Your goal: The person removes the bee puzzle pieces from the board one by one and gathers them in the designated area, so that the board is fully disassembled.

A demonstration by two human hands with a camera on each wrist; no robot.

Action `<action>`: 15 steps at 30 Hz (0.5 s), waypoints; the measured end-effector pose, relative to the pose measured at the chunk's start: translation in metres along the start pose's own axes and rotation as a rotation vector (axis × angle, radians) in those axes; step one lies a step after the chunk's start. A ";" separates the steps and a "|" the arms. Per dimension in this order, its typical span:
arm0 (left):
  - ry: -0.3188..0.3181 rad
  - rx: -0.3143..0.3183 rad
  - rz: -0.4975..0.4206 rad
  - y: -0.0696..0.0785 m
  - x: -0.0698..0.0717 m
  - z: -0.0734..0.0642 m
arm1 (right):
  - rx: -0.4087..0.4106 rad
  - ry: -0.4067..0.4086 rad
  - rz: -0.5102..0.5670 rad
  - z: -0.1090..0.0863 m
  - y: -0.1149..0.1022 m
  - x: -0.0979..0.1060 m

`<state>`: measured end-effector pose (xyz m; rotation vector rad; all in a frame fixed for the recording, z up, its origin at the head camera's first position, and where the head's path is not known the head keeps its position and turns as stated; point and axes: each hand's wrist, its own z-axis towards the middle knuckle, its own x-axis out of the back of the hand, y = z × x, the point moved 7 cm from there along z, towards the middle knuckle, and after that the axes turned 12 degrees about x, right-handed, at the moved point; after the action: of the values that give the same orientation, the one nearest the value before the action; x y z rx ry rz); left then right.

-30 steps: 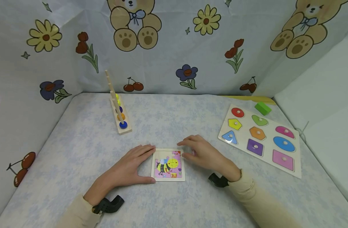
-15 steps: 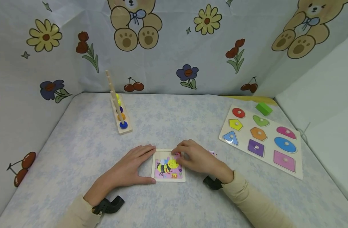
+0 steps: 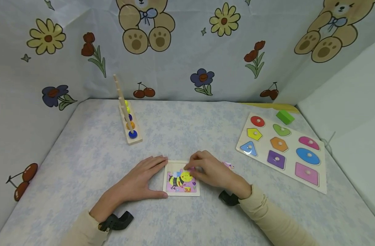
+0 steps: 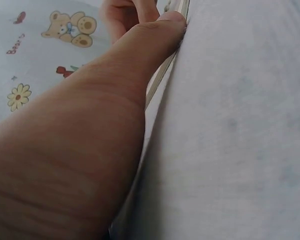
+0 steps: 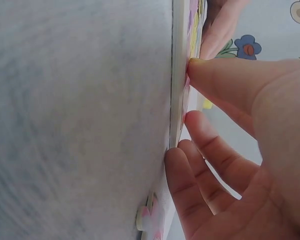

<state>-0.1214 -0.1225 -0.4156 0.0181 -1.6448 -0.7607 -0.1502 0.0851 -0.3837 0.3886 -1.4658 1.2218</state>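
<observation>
Bee puzzle point(image 3: 177, 184), lying flat on the table point(image 3: 162, 225) near the person, between the two hands. Its pale wooden frame point(image 3: 183, 195) is roughly square, so no long axis stands out; the printed bee runs from striped tail at left to yellow head at right. Left hand point(image 3: 140, 180): spread along the left side of the frame, thumb at the near corner and fingers at the far corner, steadying without clenching, by all appearances. Right hand point(image 3: 210, 169): reaching in across the right side, thumb and index fingertip touching the far right part of the picture; whether a piece is pinched between them cannot be told. The governing relation, as judged here, is that of the right fingertips to the bare strip point(image 3: 175, 167) along the far left part of the inlay: it lies just left of and slightly beyond them, within the same frame. Loose pieces point(image 3: 228, 165) lie on the opposite side, to the right, partly hidden by the right wrist; their number is unclear. Of the two hands, the right is the nearer to them.
</observation>
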 end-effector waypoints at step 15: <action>-0.001 0.002 -0.010 0.001 0.001 0.000 | -0.032 -0.018 0.021 0.000 -0.001 0.000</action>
<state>-0.1213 -0.1224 -0.4148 0.0273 -1.6478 -0.7671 -0.1490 0.0845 -0.3830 0.3641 -1.5059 1.2128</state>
